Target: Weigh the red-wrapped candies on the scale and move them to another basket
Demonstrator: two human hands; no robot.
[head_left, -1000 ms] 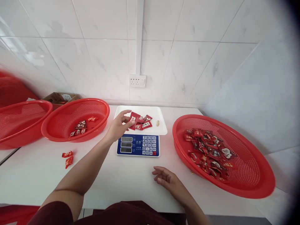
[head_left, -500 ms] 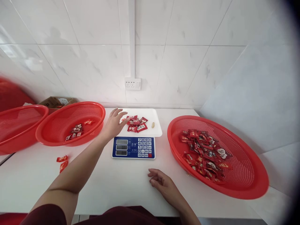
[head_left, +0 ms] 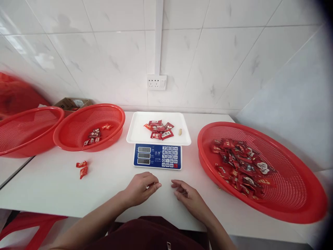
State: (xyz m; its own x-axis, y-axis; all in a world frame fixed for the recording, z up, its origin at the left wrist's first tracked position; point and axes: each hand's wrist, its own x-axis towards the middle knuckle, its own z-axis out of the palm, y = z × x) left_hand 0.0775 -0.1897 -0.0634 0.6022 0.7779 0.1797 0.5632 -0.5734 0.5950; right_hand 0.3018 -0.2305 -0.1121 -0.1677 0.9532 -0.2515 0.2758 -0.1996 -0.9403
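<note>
Our left fingers [head_left: 155, 187] curl loosely, thumb a little off the forefinger; our right fingers [head_left: 179, 183] are half open. We see nothing held in either, both near the tabletop's [head_left: 111, 173] front edge. Beyond them sits one scale [head_left: 158, 156]; on its white tray [head_left: 135, 128] we count at least six overlapping red packets [head_left: 160, 128], mid-tray, and one beige piece [head_left: 180, 132] toward the right edge. Two loose packets [head_left: 83, 172] lie toward the tabletop's left edge. Of three red baskets [head_left: 288, 184], one holding many packets is at the right edge, two at the back left corner.
</note>
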